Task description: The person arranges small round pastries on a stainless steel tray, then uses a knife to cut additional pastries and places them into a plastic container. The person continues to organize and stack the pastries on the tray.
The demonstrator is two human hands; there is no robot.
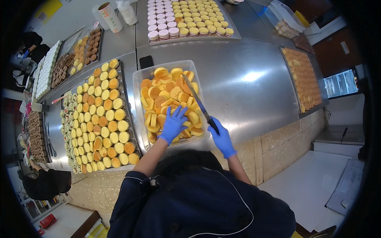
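Note:
A clear plastic tub (198, 79) in front of me holds a heap of small round yellow sponge cakes (162, 92) with browned faces. My left hand (175, 122), in a blue glove, rests on the heap near the tub's front with its fingers spread. Whether a cake sits under the palm is hidden. At the tub's right front corner, my gloved right hand (221, 135) grips the black handle of a long knife (198, 99). The blade slants up and to the left over the tub's right side, its tip above the cakes.
Left of the tub lies a tray of filled cups topped with cake discs (104, 116). A phone (146, 62) lies behind the tub. Farther back stands a tray of pink and yellow cups (184, 20); a tray of browned cakes (306, 80) is at right. Other people work at left.

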